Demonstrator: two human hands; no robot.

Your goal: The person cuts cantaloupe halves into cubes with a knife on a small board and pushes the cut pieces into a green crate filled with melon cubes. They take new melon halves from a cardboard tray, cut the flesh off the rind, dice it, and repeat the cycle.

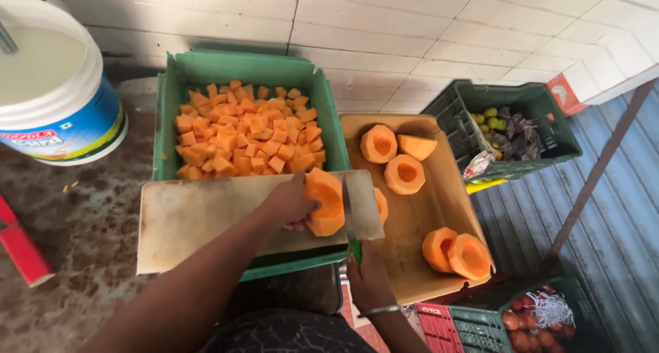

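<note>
Seen from above: left hand (288,205) closed around a peeled orange papaya half (325,202), pressing it onto a pale cutting board (199,222) laid across the near rim of a green crate (165,119). Right hand (367,277) gripping the green handle of a knife (348,209), blade standing against the right side of the fruit. Crate heaped with orange papaya cubes (247,130). Just right, touching the crate, a tan tray (412,229) with more halved papayas (405,173). White plastic bucket (51,85) at the far left of the stained worktop (75,236). Likely risks: fingertips close to the blade and slippery flesh, so a slip could nick the holding hand; board bridging the crate could shift under pressure.
</note>
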